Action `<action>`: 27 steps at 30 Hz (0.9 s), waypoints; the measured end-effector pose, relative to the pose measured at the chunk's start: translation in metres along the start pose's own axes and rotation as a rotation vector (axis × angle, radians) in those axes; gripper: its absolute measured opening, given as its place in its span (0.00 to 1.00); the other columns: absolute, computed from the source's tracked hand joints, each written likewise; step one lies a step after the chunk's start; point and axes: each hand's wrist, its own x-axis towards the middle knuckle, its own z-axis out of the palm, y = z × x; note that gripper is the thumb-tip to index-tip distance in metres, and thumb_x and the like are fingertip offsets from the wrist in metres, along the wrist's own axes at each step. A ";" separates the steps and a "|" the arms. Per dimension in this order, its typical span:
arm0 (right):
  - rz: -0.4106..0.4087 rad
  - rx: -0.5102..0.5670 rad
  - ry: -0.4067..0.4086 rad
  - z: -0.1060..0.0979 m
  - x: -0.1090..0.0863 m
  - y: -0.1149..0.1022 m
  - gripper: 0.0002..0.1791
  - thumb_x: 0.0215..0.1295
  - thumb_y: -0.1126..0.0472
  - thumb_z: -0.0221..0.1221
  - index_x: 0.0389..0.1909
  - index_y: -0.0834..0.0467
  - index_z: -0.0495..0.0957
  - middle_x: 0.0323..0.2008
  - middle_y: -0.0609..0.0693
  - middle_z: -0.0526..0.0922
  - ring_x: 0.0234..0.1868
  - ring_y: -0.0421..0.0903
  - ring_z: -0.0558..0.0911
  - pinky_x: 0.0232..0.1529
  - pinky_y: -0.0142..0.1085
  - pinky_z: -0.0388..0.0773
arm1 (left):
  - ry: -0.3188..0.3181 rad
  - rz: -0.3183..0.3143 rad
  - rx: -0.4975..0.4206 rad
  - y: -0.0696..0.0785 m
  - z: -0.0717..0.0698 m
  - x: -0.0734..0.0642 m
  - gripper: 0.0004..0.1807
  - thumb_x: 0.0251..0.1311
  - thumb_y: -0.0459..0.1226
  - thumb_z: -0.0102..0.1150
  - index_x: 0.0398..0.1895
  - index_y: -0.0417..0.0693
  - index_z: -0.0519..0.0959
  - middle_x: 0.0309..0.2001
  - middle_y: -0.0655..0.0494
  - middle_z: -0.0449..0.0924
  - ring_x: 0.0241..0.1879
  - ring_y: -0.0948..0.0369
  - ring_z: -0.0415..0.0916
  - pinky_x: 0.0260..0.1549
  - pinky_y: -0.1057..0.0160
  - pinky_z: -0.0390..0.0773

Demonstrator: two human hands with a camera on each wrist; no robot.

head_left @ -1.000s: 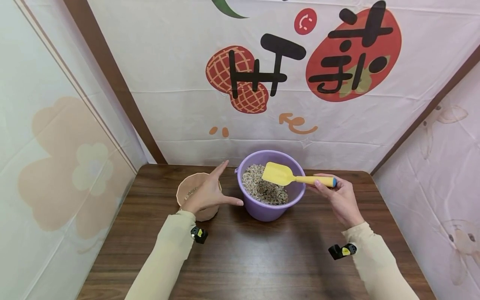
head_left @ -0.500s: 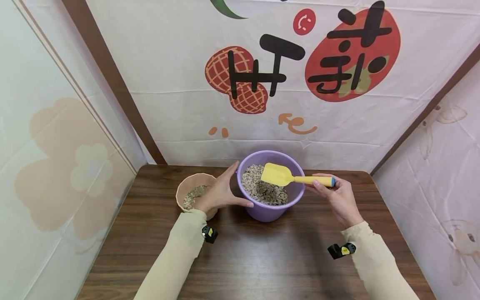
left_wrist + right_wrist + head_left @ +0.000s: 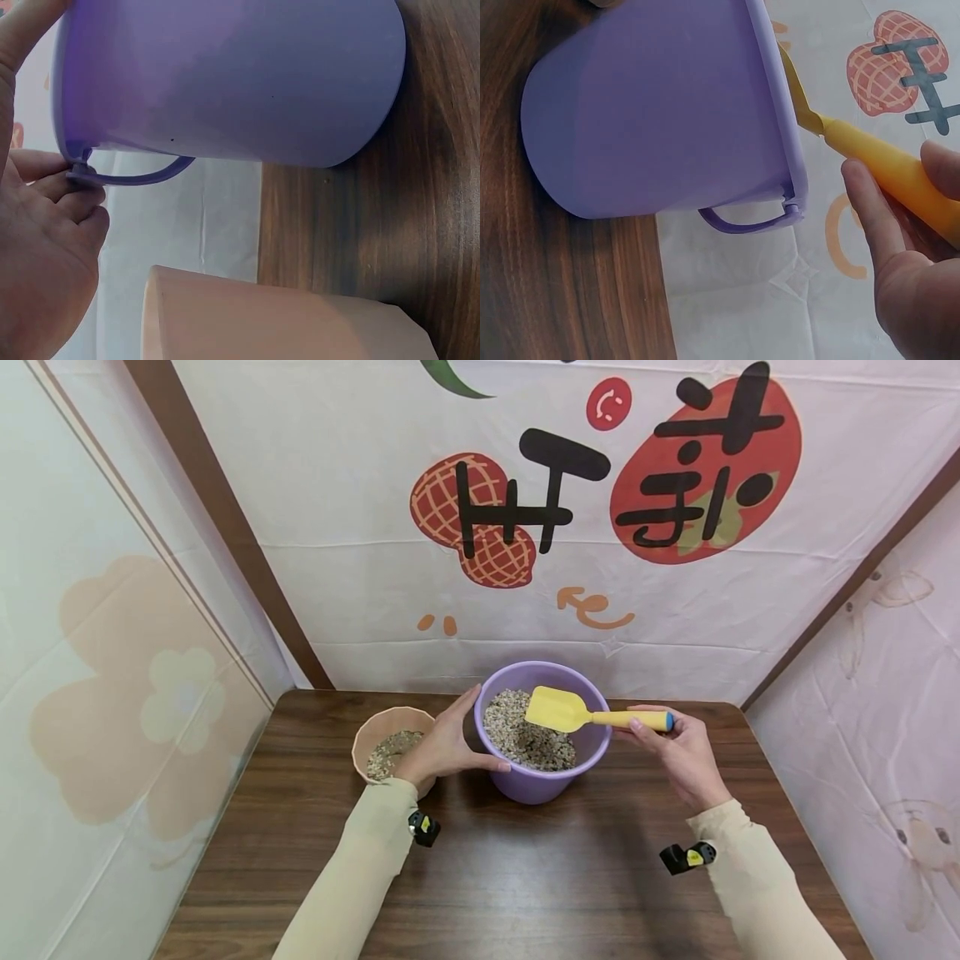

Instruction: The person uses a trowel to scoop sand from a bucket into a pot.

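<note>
Head view: the right hand (image 3: 686, 760) grips a yellow scoop (image 3: 570, 714) over granules (image 3: 513, 731) in the purple bucket (image 3: 533, 785) on the counter (image 3: 540, 893); the left hand (image 3: 444, 748) clasps the bucket. If that clasp slips, hard digging could topple it.

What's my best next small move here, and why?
Probably lower the yellow scoop into the loose grains: the right hand holds it over the purple bucket, no grains show on its blade, and the left hand holds the bucket by the rim.
</note>
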 end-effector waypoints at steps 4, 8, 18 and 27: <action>0.016 -0.006 -0.008 -0.001 0.001 0.000 0.23 0.71 0.66 0.62 0.59 0.78 0.71 0.46 0.55 0.86 0.45 0.49 0.88 0.52 0.38 0.82 | -0.004 -0.001 0.010 -0.001 0.000 0.000 0.77 0.29 0.61 0.85 0.83 0.50 0.48 0.80 0.49 0.49 0.77 0.53 0.49 0.73 0.49 0.55; 0.024 -0.015 -0.014 -0.001 0.001 0.001 0.21 0.71 0.66 0.62 0.58 0.77 0.73 0.46 0.55 0.86 0.46 0.49 0.88 0.52 0.39 0.82 | -0.011 -0.004 0.005 0.000 -0.001 0.000 0.77 0.29 0.61 0.85 0.83 0.50 0.47 0.80 0.49 0.48 0.77 0.53 0.49 0.73 0.49 0.55; 0.013 0.002 -0.022 0.000 0.003 0.005 0.16 0.70 0.68 0.62 0.54 0.72 0.76 0.45 0.55 0.85 0.47 0.52 0.88 0.52 0.41 0.81 | -0.013 -0.011 0.004 0.001 -0.001 0.000 0.77 0.30 0.61 0.85 0.83 0.51 0.47 0.81 0.50 0.48 0.77 0.53 0.49 0.73 0.48 0.56; 0.019 -0.009 -0.031 0.002 0.007 0.009 0.19 0.70 0.67 0.62 0.55 0.76 0.75 0.45 0.54 0.85 0.47 0.49 0.88 0.51 0.42 0.81 | -0.016 -0.011 0.001 0.000 -0.001 0.000 0.77 0.30 0.61 0.85 0.83 0.51 0.47 0.81 0.50 0.48 0.77 0.54 0.48 0.73 0.49 0.55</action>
